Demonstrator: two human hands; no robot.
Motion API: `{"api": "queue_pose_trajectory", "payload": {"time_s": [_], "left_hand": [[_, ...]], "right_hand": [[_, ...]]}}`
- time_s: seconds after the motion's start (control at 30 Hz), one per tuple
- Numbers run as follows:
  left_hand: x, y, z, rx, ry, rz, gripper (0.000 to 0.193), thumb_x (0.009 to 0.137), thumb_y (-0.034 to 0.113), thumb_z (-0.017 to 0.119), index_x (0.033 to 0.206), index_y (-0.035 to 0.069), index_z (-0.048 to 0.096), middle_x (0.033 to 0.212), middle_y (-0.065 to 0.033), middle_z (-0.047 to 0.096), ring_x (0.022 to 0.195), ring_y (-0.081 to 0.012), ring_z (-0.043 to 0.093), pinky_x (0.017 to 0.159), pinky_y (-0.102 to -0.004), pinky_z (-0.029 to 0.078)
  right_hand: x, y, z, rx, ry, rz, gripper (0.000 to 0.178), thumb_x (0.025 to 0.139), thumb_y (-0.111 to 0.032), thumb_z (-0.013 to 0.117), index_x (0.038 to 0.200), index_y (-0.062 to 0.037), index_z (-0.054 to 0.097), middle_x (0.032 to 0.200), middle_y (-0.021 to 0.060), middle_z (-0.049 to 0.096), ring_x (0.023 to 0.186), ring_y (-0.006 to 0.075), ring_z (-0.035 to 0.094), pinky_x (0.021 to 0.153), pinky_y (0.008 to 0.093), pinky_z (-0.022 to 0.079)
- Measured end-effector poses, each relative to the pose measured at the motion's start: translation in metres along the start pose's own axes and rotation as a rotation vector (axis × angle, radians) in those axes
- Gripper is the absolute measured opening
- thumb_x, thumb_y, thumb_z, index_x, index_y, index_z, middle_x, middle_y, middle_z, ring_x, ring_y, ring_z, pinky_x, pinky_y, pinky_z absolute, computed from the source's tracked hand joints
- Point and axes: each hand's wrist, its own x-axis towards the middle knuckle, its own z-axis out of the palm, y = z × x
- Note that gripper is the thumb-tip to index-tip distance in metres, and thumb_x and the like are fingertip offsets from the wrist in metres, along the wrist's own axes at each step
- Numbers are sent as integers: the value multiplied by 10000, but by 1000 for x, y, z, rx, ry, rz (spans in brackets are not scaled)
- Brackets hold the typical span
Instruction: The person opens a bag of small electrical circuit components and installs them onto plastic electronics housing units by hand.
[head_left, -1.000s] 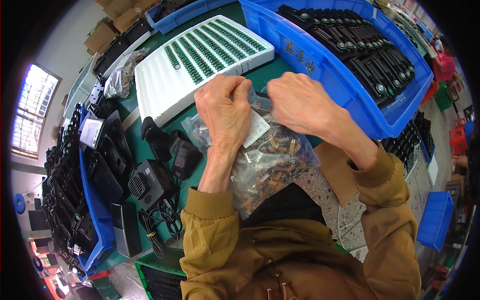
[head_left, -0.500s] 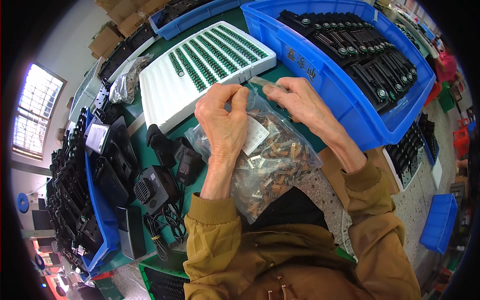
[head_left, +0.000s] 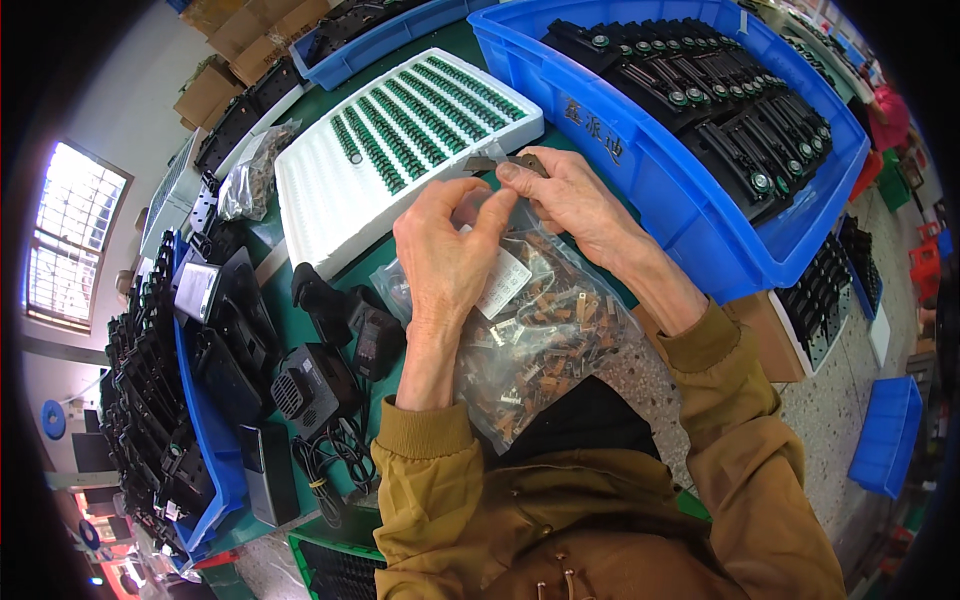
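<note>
A clear plastic bag point(head_left: 560, 330) full of small copper-coloured and silvery metal parts lies in front of me, with a white label point(head_left: 506, 283) on it. My left hand point(head_left: 447, 245) is closed on the upper end of the bag, thumb and fingertips bunched together. Close beside it, my right hand point(head_left: 575, 195) grips a thin, flat, brownish-grey strip point(head_left: 522, 162), its thumb pressed along it. The strip's tip reaches over the bag's top edge, just beyond my left fingertips; its exact kind cannot be made out.
Behind the bag sits a white foam tray point(head_left: 300, 190) with rows of green coil-like parts. A large blue bin point(head_left: 660, 190) at the right holds black assemblies. Left of the bag are a black device with a cable point(head_left: 315, 385) and another blue bin point(head_left: 215, 440) heaped with black parts.
My right hand has moved left toward my left hand, bringing the strip across the bag's top. The left thumb and fingers have shifted slightly. The view has tilted a little.
</note>
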Motion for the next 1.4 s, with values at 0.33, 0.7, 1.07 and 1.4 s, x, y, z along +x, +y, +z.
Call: {"api": "queue_pose_trajectory", "payload": {"time_s": [0.33,0.7,1.07,1.4], "left_hand": [[-1,0,0,98,38,193,92,722,92,750,689,35,686,624,-38,533,595,-204,523,639,-345,376],[-2,-5,-2,154,72,190,78,738,94,725,697,53,673,664,-23,533,705,-208,547,788,-353,353],[-3,-2,-2,239,35,136,65,750,98,701,724,41,685,704,-47,553,760,-229,564,823,-369,365],[-4,-4,1,280,62,264,26,719,61,690,725,39,678,724,-47,551,790,-228,566,823,-383,353]], "right_hand": [[4,-3,16,180,83,44,188,930,-190,597,804,-51,608,605,-81,416,489,5,279,418,213,191],[16,-2,22,102,117,-24,170,925,-167,590,825,-32,615,639,-55,464,491,18,303,419,212,218],[-34,-29,3,-841,186,-367,284,948,-185,471,862,54,599,733,204,643,674,369,637,633,446,487],[-28,-32,13,-1340,21,-373,111,730,-73,599,717,32,632,681,219,638,677,377,666,543,436,526]]}}
